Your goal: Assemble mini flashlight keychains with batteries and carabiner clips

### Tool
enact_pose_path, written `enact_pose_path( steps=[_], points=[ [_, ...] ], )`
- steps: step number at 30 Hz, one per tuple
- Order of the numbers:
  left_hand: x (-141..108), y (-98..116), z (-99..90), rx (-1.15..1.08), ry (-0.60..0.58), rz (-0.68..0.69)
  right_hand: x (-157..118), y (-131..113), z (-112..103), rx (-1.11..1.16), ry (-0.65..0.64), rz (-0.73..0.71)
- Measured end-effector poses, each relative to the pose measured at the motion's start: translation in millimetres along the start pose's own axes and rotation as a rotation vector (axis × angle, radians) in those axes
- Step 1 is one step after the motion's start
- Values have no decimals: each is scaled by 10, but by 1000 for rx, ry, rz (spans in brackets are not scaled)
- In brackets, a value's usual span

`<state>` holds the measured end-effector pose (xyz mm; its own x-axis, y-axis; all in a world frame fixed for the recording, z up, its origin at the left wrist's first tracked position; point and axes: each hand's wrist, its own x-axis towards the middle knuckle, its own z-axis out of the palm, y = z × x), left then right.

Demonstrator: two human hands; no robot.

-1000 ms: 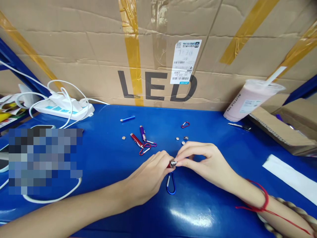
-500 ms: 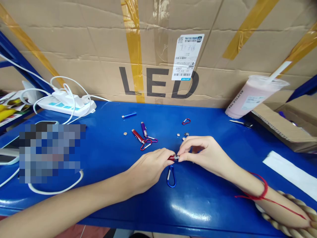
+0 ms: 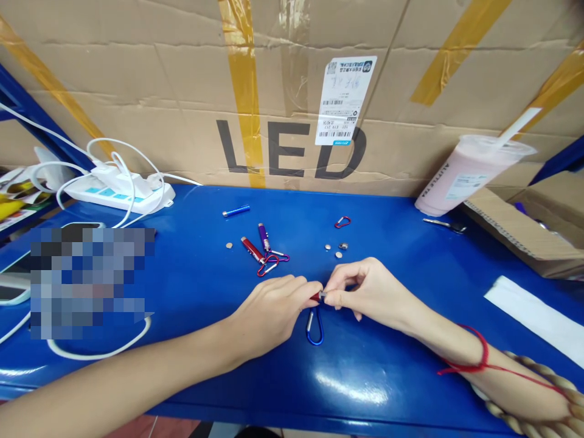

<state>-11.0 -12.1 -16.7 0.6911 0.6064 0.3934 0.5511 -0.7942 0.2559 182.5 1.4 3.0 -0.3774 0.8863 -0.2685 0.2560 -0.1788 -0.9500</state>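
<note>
My left hand (image 3: 276,311) is closed around a small red keychain flashlight (image 3: 316,297), most of which its fingers hide. At the flashlight's silver end, the thumb and fingertips of my right hand (image 3: 371,295) are pinched together; what sits between them is mostly covered. Just below lies a blue carabiner (image 3: 314,343). Beyond my hands rest a red flashlight (image 3: 252,250) and a purple flashlight (image 3: 263,236), each with a carabiner. A small silver button cell (image 3: 338,255) lies near my right fingers with other small metal pieces.
Farther back are a blue tube (image 3: 236,211) and a red carabiner (image 3: 343,225). A white power strip (image 3: 150,204) with cables stands left. At right are a drink cup (image 3: 447,176), an open cardboard box (image 3: 515,234) and a white strip (image 3: 536,316). A large carton (image 3: 177,91) rises behind.
My right hand has shifted slightly down, its fingers curling more closely at the flashlight's silver end. Less of that end shows now. My left hand keeps its hold.
</note>
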Motion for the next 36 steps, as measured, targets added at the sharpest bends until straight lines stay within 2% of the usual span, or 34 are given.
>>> enact_pose_path(
  steps=[3,8,10,13,15,18,24,31,36],
  points=[
    [4,-8,9,23,49,13,15,-16,10,83,-44,77],
    [49,0,-30,-116,14,-73,33,-4,-28,-35,7,4],
    [69,1,-42,-179,17,-129,39,6,-65,-148,96,-158],
    [84,-5,-37,-243,38,-186,41,12,-123,-342,235,-594],
    [83,-13,-25,-265,36,-203,32,11,-147,-476,248,-850],
    [79,-31,-11,-280,25,-207,10,12,-160,-660,224,-1044],
    [95,-67,-10,-329,-2,-186,-3,45,-198,-864,266,-1130],
    [93,-57,-52,-342,-93,-122,-35,44,-204,-955,274,-1169],
    [84,-60,-79,-333,-127,-44,-59,48,-188,-936,236,-1153]
  ],
)
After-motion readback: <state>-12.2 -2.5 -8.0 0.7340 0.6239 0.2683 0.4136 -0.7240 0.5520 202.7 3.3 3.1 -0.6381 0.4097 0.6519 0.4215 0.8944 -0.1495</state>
